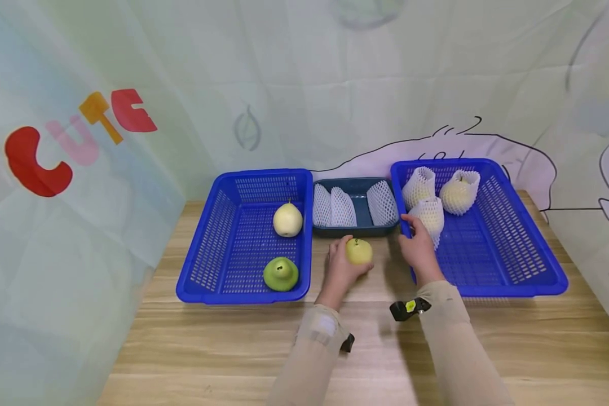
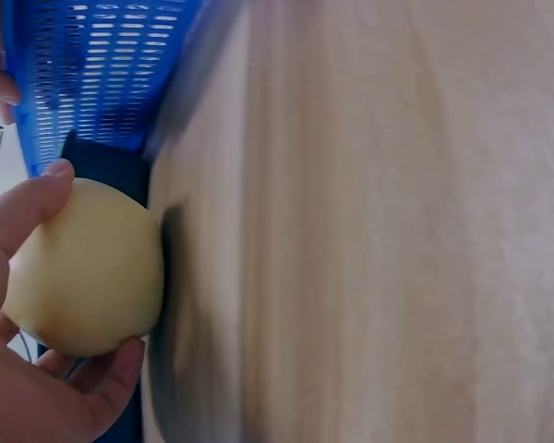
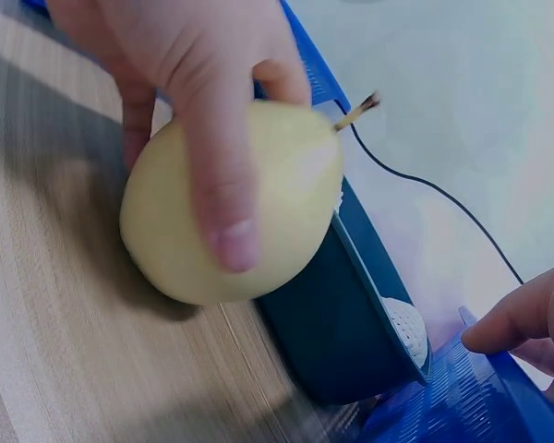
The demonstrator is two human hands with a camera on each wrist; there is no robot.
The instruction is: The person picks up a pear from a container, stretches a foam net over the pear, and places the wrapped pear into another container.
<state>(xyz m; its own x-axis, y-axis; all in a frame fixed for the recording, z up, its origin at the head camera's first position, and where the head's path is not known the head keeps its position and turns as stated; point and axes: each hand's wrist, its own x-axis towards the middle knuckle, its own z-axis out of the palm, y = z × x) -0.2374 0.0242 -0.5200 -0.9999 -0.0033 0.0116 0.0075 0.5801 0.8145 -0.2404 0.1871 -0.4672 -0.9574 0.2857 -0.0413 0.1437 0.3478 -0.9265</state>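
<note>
My left hand grips a pale yellow pear over the table, in front of the dark green tray. In the right wrist view the pear shows its stem, with the thumb across its side. At the left rim of the right blue basket is my right hand, its fingers loosely bent by the rim. Whether they press on the rim is hard to tell. Inside that basket, three pears in white foam nets sit toward the back left.
The left blue basket holds a yellow pear and a green pear. Three white foam nets lie in the tray between the baskets. A printed cloth hangs behind the wooden table.
</note>
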